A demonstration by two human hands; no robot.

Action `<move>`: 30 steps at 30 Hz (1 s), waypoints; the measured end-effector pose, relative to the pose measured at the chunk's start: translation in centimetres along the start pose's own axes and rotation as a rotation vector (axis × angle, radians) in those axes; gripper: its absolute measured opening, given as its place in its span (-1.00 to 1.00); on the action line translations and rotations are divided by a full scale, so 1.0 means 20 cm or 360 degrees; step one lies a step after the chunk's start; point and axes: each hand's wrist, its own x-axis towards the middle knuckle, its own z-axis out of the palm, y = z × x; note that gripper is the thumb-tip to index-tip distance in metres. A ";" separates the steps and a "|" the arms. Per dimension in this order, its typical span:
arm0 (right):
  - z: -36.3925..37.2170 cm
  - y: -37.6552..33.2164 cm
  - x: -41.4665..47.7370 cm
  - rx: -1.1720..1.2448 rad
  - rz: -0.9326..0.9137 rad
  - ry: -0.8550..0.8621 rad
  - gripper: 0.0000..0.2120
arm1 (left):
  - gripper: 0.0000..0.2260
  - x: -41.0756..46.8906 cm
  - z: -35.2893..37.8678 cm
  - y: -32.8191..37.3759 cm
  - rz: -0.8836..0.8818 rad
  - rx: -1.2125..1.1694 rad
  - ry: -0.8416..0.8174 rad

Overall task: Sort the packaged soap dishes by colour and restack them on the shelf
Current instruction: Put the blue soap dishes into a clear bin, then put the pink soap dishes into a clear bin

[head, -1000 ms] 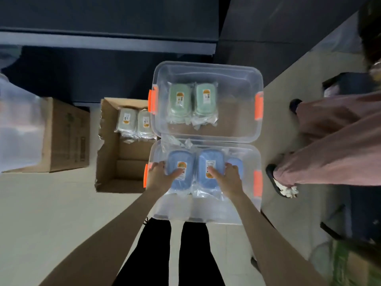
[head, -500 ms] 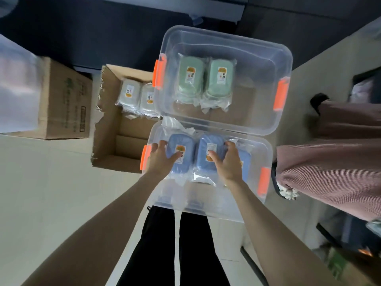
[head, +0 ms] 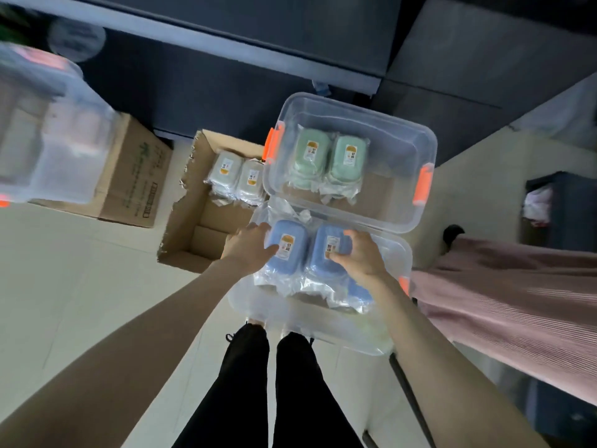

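1. Closed cardboard box [head: 129, 176], far left: matte brown, printed side.
2. Open cardboard box [head: 193, 240], torn flaps. Two pale soap dishes [head: 226, 169] at its far end, rounded, in crinkly plastic wrap.
3. Near clear bin [head: 307, 321], orange latches, holds wrapped blue dishes. Left hand [head: 248, 247] is curled round the left blue soap dish [head: 287, 247]. Right hand [head: 358, 257] is curled round the right blue soap dish [head: 320, 261], thumb on top.
4. Far clear bin [head: 355, 114], touching the near one. Two green soap dishes [head: 311, 153] side by side in its left half.

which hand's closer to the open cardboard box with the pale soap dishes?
Left. The left hand grips the left blue plastic-wrapped soap dish just beside the open brown cardboard box; the right hand holds the right blue wrapped dish, further from it.
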 end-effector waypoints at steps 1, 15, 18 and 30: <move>-0.05 -0.04 -0.03 -0.0055 -0.0051 0.0009 -0.39 | -0.58 -0.04 -0.05 0.01 0.0042 0.0039 0.0037; -0.71 -1.20 -0.73 -0.0506 -0.0969 0.0568 -0.45 | -0.52 -0.78 -1.22 -0.10 0.0407 0.0238 0.0956; -0.75 -1.53 -0.98 -0.0551 -0.1174 0.0720 -0.45 | -0.50 -1.02 -1.49 -0.27 0.0438 0.0314 0.1216; -0.13 -2.54 -1.73 -0.0576 -0.1762 0.1137 -0.41 | -0.47 -1.94 -2.00 -1.43 0.0403 0.0429 0.1987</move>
